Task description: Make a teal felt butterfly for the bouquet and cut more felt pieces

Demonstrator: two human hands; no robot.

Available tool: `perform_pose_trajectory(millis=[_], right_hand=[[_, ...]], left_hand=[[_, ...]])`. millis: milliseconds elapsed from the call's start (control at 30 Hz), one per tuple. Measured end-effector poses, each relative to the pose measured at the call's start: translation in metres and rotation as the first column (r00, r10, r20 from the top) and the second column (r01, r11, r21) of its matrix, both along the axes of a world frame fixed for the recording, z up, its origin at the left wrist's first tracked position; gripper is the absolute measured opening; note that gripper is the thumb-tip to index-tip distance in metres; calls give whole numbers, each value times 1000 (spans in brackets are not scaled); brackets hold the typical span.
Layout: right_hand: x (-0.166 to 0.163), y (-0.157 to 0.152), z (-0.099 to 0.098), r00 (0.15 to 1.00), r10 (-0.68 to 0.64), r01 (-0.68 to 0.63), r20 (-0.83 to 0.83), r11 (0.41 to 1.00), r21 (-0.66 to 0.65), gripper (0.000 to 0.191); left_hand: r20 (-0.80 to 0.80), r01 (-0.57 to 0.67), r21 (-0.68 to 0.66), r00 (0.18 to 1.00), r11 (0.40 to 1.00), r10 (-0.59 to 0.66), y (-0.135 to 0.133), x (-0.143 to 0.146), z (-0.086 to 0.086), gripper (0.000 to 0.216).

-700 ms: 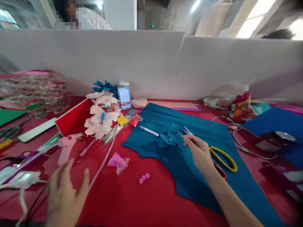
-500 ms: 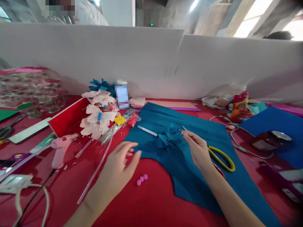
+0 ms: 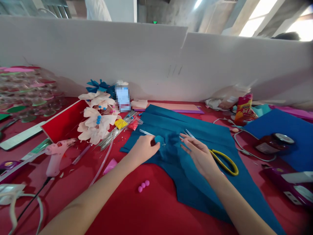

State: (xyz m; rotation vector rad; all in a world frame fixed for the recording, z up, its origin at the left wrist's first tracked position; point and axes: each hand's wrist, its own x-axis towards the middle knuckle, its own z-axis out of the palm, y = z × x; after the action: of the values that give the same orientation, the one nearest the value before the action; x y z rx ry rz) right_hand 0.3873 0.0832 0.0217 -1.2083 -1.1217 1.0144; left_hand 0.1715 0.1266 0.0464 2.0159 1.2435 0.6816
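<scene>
My left hand (image 3: 144, 148) is closed, thumb and fingers pinching a petal of a blue paper flower (image 3: 161, 141). A pale, thin center shows in the flower, and its right side is blurred. Just right of the flower is my right hand (image 3: 195, 148), fingers apart, near or lightly touching its edge. Scissors with yellow handles (image 3: 225, 162) lie beneath the right hand, blade tips showing beyond the fingers. Under all of this spreads a large sheet of blue crepe paper (image 3: 210, 130). A white pen-like stick (image 3: 146, 132) lies beyond my left hand.
Three joined pink balls (image 3: 143, 185) and a pink packet (image 3: 110, 166) are near my left forearm. A glue gun (image 3: 57, 153), pale paper flowers (image 3: 94, 122), wires (image 3: 107, 138) and a phone (image 3: 123, 98) stand left. A dark jar (image 3: 274, 143) and stapler-like purple object (image 3: 288, 184) are right.
My left hand has moved right and forward from above the red table and taken hold of the blue flower. My right hand has shifted slightly, its fingers now spread beside the flower.
</scene>
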Motion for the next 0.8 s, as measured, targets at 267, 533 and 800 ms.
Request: perform_pose_trajectory(millis=[267,533,800], right_hand=[[-11,-27,69,604,-230,-256,763,851,459,11],[-28,-16,61,525,-105,-324,844,893,312,11],[-25,-18,47,480,-135,-350,867,877,330,13]], left_hand=[[-156,22,480,986,877,61,-26,-38,-5,20],[-208,85,531,977,843,33,-26,-42,-16,16],[-233,96,554,971,827,44,-26,-45,-20,20]])
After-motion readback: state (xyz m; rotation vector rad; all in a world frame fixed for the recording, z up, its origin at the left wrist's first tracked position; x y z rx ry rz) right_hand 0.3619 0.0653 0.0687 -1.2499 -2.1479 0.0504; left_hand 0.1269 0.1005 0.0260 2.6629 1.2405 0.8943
